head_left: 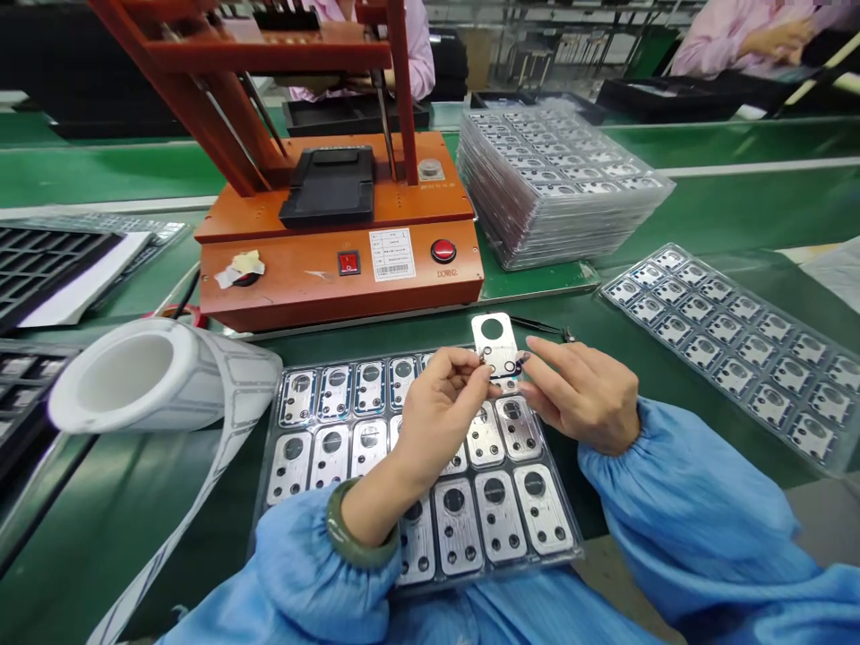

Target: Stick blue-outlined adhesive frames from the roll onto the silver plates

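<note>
My left hand [447, 408] pinches a small silver metal plate [507, 333] by its lower left edge. The plate is held tilted up, with one large round hole and smaller ringed holes below. My right hand [583, 390] is at the plate's lower right edge, its fingertips closed round a tiny dark piece [522, 358] that I cannot make out. Under both hands lies a clear plastic tray [490, 566] with rows of similar plates, partly hidden by my left forearm. Black tweezers [541, 328] lie just behind the held plate.
An orange press machine [336, 296] stands behind the tray. A tall stack of filled clear trays [557, 215] is to its right. Another filled tray [732, 336] lies at the right. A roll of white labels [134, 376] trails its strip at the left. Co-workers in pink sit across.
</note>
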Demonstrator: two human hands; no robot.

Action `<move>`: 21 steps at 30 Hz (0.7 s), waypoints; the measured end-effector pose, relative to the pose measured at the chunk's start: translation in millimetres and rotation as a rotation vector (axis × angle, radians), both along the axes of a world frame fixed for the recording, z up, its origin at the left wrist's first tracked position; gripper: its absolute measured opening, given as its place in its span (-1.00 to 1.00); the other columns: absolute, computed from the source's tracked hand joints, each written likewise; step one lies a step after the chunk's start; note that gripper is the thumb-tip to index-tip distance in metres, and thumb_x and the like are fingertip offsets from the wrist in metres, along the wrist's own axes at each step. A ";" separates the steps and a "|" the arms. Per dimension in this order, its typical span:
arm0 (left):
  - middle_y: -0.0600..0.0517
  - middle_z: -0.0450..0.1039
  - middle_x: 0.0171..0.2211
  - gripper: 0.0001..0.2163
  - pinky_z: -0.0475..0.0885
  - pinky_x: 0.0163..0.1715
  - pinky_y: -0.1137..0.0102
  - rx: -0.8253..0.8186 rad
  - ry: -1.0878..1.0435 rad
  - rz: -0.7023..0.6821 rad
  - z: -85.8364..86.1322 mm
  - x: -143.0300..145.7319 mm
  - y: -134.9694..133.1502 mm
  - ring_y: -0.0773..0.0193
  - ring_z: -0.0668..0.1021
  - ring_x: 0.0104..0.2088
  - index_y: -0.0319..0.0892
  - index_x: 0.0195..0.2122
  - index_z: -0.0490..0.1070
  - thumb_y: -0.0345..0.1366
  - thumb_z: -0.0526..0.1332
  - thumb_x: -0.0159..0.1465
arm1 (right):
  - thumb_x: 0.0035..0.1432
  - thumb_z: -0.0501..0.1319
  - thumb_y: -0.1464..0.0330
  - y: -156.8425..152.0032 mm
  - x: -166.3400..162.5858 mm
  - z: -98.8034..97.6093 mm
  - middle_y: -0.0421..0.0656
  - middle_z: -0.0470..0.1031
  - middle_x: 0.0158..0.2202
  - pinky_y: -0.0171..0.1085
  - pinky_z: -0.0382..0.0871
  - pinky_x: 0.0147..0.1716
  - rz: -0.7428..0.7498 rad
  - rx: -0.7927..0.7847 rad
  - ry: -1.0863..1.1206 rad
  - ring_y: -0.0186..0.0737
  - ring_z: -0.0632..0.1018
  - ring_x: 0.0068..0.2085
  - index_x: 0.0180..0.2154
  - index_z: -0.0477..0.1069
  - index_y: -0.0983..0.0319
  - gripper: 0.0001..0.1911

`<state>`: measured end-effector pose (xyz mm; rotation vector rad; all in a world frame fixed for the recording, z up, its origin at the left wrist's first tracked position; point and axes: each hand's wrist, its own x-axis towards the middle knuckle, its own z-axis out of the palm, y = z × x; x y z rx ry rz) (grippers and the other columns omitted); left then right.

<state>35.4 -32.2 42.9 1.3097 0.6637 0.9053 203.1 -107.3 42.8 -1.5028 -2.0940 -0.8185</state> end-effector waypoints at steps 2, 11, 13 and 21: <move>0.16 0.41 -0.50 -0.91 0.49 -0.45 0.52 0.020 0.006 0.028 6.4 -4.4 -0.1 0.38 0.60 -0.48 -0.17 -0.38 0.31 -0.38 0.24 0.18 | 0.22 0.15 0.24 8.2 1.9 5.9 -0.03 0.57 -0.16 -0.24 0.30 -0.46 0.022 0.066 -0.047 -0.17 0.53 -0.37 -0.12 0.40 0.19 -0.77; 0.13 0.48 -0.48 -0.92 0.51 -0.50 0.56 0.171 0.087 0.252 35.6 -37.6 -10.2 0.36 0.62 -0.48 -0.16 -0.37 0.34 -0.42 0.25 0.18 | 0.33 -0.03 0.21 30.0 -21.5 31.2 -0.03 0.54 -0.27 -0.23 0.42 -0.33 0.301 -0.109 0.579 -0.17 0.54 -0.30 -0.14 0.40 0.26 -0.67; 0.12 0.49 -0.48 -0.92 0.53 -0.51 0.55 0.165 0.102 0.310 38.6 -47.0 -17.5 0.35 0.62 -0.49 -0.15 -0.37 0.35 -0.43 0.25 0.18 | 0.35 -0.09 0.18 28.2 -34.7 34.3 -0.10 0.51 -0.40 -0.29 0.41 -0.41 0.384 -0.348 0.847 -0.26 0.53 -0.39 -0.26 0.41 0.26 -0.60; 0.12 0.51 -0.40 -0.90 0.54 -0.43 0.59 0.238 0.206 0.424 11.2 -71.7 -41.5 0.42 0.59 -0.46 -0.11 -0.30 0.38 -0.46 0.21 0.22 | 0.21 0.11 0.06 32.7 -67.8 21.0 -0.25 0.34 -0.62 -0.41 0.30 -0.64 0.558 -1.017 1.337 -0.39 0.40 -0.60 -0.52 0.25 0.23 -0.58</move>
